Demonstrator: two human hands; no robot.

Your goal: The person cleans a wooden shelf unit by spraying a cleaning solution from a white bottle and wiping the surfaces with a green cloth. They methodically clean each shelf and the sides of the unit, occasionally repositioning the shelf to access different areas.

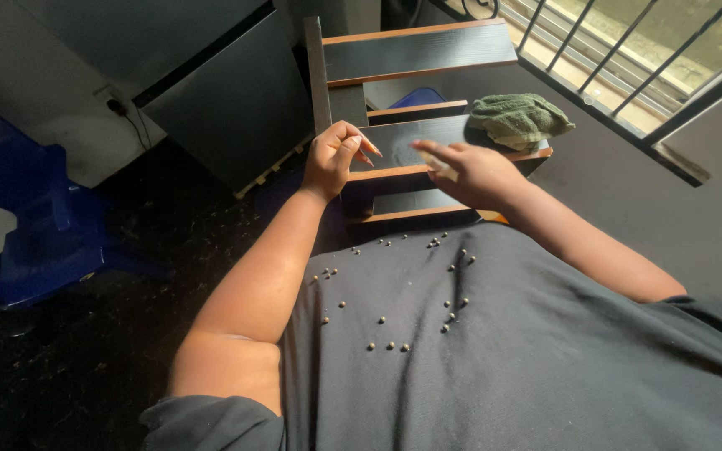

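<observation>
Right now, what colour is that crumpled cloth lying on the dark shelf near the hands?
Green; the cloth shows best in the head view.

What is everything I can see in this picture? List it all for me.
shelf unit: one, black boards with orange-brown edges, centre top, in front of the person
cloth: one, green, crumpled, on the right end of a middle shelf
chair: one, blue plastic, far left on the dark floor
cabinet panel: one, dark grey, left of the shelf unit
wall socket with plug: one, pale with a black cord, upper left
window bars: several, dark, upper right
shirt: one, dark grey with small metal studs, bottom of view
left hand: fingers pinched together over the shelf edge; what they hold is too small to tell
right hand: blurred, over the same shelf, beside the cloth
</observation>
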